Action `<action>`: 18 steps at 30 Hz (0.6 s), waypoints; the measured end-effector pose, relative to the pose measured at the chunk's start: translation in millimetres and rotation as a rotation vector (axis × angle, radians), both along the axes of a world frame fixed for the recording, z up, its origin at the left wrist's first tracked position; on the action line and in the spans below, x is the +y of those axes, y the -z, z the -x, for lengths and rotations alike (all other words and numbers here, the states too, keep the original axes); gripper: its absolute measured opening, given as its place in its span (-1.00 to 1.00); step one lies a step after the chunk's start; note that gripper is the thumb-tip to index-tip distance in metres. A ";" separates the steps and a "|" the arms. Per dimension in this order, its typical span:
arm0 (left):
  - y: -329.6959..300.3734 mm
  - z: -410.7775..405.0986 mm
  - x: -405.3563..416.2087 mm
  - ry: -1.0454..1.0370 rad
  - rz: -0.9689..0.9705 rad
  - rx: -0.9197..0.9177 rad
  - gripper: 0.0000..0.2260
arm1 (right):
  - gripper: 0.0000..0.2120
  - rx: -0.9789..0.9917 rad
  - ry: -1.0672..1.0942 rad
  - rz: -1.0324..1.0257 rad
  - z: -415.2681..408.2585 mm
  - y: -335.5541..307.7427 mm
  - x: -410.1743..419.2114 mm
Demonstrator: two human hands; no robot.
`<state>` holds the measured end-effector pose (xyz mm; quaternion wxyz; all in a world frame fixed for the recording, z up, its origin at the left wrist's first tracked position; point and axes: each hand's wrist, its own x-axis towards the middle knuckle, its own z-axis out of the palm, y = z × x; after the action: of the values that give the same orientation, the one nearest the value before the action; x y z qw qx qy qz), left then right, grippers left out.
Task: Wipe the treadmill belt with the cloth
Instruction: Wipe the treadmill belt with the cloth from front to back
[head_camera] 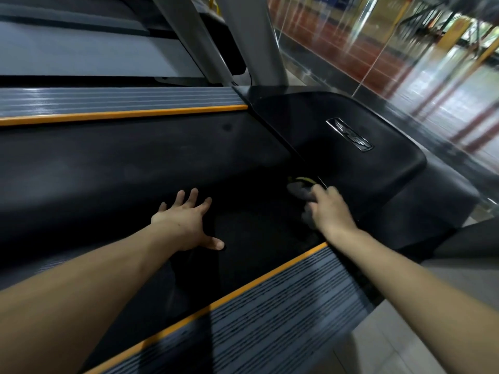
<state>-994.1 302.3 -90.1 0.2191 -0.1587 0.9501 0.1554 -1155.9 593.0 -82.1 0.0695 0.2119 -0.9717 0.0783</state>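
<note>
Your view is dim; daylight glares through the glass wall [405, 49] upper right, edges bend, and the right hand [328, 209] blurs.

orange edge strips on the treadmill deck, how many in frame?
2. Far strip runs beyond the belt; near strip runs along the belt's near edge, passing under the right forearm.

A glass wall [378, 44] fills the upper right of the frame, streaked with reflections of red and yellow structural beams [475, 58]. Below it, at the lower right, lies a pale tiled floor [421, 346]. Two grey metal uprights [251, 36] rise at top centre. In the upper left, a neighbouring grey machine deck [81, 49] runs across. The light is dim and greenish.
</note>
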 end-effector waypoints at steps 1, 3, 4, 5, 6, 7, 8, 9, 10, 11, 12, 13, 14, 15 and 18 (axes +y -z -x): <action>-0.4 0.4 0.5 0.000 0.002 -0.002 0.10 | -0.88 0.014 0.059 0.016 6.7 -0.8 6.2; -1.0 0.7 0.6 -0.003 0.006 0.003 0.10 | -0.87 0.018 0.124 0.045 0.3 3.6 -0.7; -1.2 0.7 0.5 -0.005 0.008 0.006 0.10 | -0.86 0.004 0.135 0.066 -9.0 7.2 -11.7; -2.0 -0.3 0.6 -0.006 0.009 0.006 0.10 | -0.84 -0.015 0.135 0.094 -22.9 10.0 -26.3; -2.8 -0.7 0.9 -0.007 0.008 0.007 0.10 | -0.83 -0.034 0.115 0.124 -38.7 12.4 -42.6; -3.4 -1.6 1.2 -0.010 0.007 0.007 0.10 | -0.83 -0.037 0.081 0.141 -55.8 15.2 -58.2; -4.0 -2.8 2.0 -0.011 0.007 0.008 0.09 | -0.82 -0.032 0.043 0.137 -73.7 17.3 -72.1; -4.2 -3.7 2.7 -0.013 0.009 0.016 0.09 | -0.81 -0.033 -0.012 0.131 -89.0 18.9 -80.2; -3.5 -4.7 2.9 -0.014 0.013 0.030 0.09 | -0.80 -0.036 -0.090 0.127 -97.5 18.5 -82.1; -2.3 -6.5 3.3 -0.014 0.017 0.044 0.09 | -0.80 -0.049 -0.160 0.113 -96.0 16.3 -77.0; -1.0 -7.8 3.4 -0.011 0.022 0.058 0.09 | -0.81 -0.052 -0.200 0.084 -84.5 14.5 -66.4; 0.4 -9.1 3.3 -0.007 0.027 0.069 0.08 | -0.82 -0.050 -0.192 0.055 -68.1 12.2 -53.7; 1.6 -10.2 3.1 -0.004 0.030 0.073 0.08 | -0.84 -0.051 -0.138 0.039 -49.0 8.8 -39.7; 1.8 -10.6 3.5 -0.002 0.031 0.074 0.07 | -0.85 -0.046 -0.048 0.041 -28.8 5.4 -24.1; -0.2 -8.9 3.1 0.002 0.041 0.062 0.08 | -0.89 0.016 0.179 0.071 1.5 1.1 -0.3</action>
<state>-985.1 305.4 -89.9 0.1864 -0.1575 0.9595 0.1406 -1157.4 592.6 -83.2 0.0916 0.1224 -0.9827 0.1045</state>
